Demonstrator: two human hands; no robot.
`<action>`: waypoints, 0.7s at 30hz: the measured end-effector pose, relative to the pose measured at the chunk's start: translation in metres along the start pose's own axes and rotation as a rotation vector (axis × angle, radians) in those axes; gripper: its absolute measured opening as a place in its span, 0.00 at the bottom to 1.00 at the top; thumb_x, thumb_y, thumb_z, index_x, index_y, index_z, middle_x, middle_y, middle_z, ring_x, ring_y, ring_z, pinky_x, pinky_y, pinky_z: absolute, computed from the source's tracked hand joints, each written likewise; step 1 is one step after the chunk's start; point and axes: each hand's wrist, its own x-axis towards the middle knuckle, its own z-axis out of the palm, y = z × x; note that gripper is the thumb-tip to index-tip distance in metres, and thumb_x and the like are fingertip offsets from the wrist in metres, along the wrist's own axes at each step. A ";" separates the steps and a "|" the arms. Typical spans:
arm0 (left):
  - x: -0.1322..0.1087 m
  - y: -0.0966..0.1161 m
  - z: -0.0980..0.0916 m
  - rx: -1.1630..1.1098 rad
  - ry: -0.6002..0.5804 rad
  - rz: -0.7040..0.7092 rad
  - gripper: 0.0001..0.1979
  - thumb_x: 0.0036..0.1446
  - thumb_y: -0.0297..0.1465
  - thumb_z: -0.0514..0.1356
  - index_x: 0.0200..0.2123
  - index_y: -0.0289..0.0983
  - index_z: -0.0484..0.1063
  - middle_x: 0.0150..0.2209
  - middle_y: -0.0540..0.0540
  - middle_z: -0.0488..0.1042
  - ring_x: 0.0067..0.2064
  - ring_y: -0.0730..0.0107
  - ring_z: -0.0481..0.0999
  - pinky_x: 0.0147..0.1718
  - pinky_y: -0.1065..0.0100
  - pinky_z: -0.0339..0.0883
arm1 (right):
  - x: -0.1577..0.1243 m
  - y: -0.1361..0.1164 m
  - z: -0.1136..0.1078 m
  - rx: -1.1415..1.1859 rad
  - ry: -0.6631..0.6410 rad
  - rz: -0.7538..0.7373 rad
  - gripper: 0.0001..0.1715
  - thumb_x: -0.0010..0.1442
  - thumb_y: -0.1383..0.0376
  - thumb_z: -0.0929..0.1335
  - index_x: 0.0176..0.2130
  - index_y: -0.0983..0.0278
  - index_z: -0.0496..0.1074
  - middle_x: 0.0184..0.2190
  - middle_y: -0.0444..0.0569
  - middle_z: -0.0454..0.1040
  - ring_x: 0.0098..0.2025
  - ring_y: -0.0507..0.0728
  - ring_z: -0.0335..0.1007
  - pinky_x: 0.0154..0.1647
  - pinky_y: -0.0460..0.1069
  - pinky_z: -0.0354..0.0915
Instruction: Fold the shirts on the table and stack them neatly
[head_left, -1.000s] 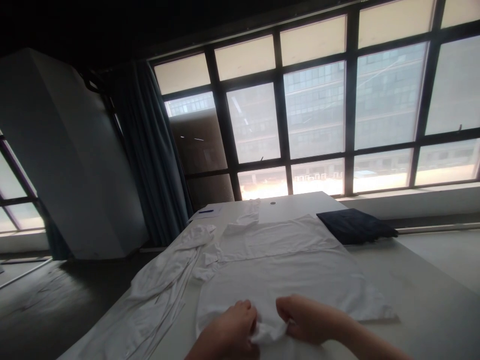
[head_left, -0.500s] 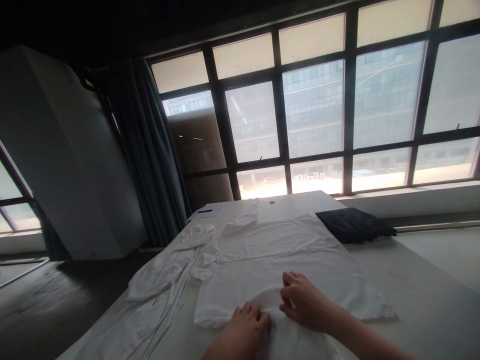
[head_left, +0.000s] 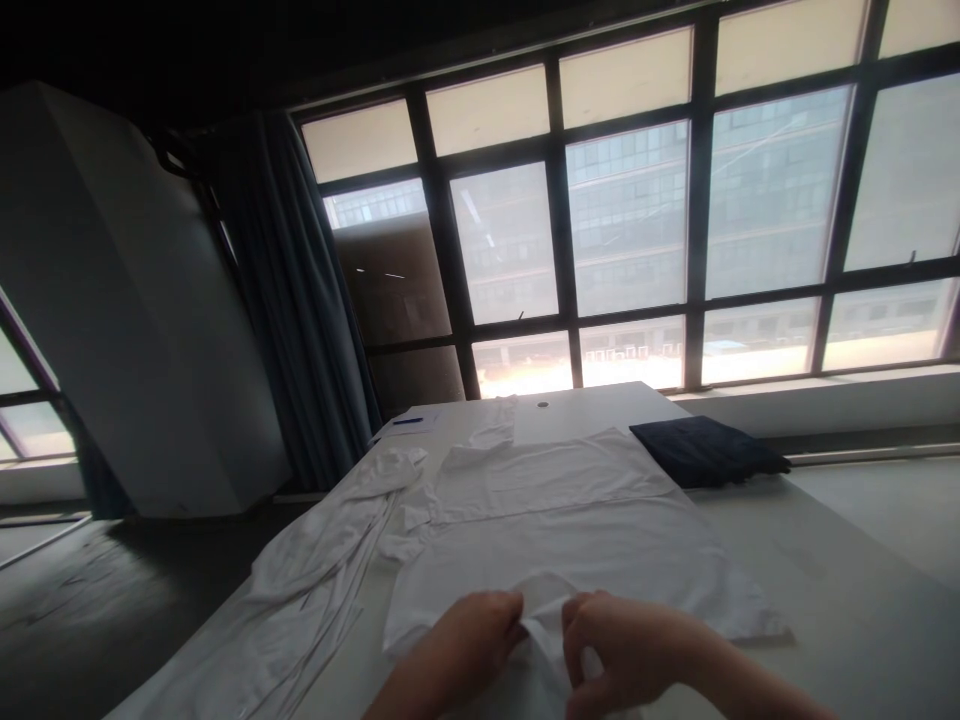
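Note:
A white shirt (head_left: 555, 540) lies spread over the table in front of me. Its near part is bunched and lifted between my hands. My left hand (head_left: 476, 640) pinches a fold of the white cloth, thumb and fingers together. Just to the right, my right hand (head_left: 622, 645) grips the same raised cloth with bent fingers. The fabric between them stands up in a small peak. The lower edge of the cloth is partly hidden behind both hands.
More white garments (head_left: 300, 570) lie in a rumpled heap along the table's left side. A folded dark cloth (head_left: 705, 450) sits at the right edge of the white table (head_left: 817, 560). A blue pen (head_left: 409, 421) rests on paper at the far left. Windows and a curtain (head_left: 300, 280) stand behind.
My left hand has moved up and slightly left, and now pinches the cloth. My right hand has come down a little. The fabric between them has been lifted.

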 end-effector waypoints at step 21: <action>-0.057 -0.100 0.027 -0.214 0.208 -0.168 0.19 0.53 0.44 0.64 0.46 0.44 0.73 0.46 0.47 0.77 0.46 0.61 0.74 0.48 0.69 0.64 | 0.060 0.027 0.101 -0.569 0.065 -0.224 0.09 0.57 0.58 0.74 0.29 0.59 0.74 0.20 0.39 0.68 0.19 0.49 0.56 0.19 0.46 0.41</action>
